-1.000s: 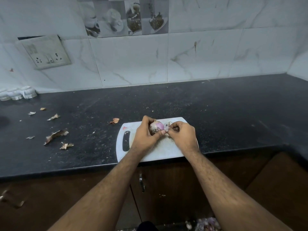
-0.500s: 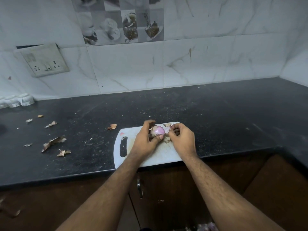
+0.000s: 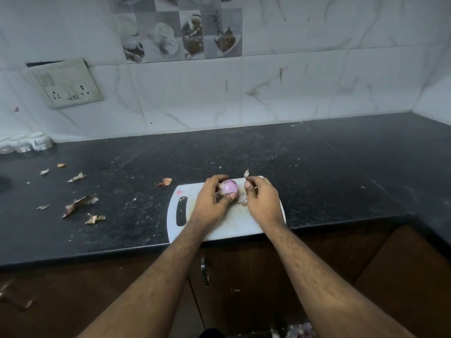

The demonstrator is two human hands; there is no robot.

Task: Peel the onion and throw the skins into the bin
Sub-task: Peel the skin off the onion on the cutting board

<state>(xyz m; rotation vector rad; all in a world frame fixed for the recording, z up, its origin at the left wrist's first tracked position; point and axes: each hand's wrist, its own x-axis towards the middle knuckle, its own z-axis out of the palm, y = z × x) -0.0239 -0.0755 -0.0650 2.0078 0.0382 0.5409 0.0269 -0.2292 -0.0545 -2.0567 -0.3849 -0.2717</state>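
Observation:
A small pinkish-purple onion (image 3: 228, 187) is held over the white cutting board (image 3: 219, 228) by my left hand (image 3: 211, 204), thumb below and fingers behind it. My right hand (image 3: 262, 202) is just right of the onion, apart from it, and pinches a small flake of onion skin (image 3: 246, 173) at its fingertips. A loose piece of skin (image 3: 242, 198) lies on the board between my hands. At the bottom edge of the view, below the counter, is a dark bin (image 3: 288, 331) with skins in it, mostly cut off.
Dry skin scraps lie on the black counter (image 3: 317, 172): one scrap (image 3: 166, 181) near the board's far left corner, several scraps (image 3: 79, 203) further left. A cabinet handle (image 3: 204, 272) hangs below the counter edge. White objects (image 3: 26, 143) stand by the wall.
My right hand has pulled away from the onion to the right with a flake of skin. More bare purple onion shows. The camera has tilted a little.

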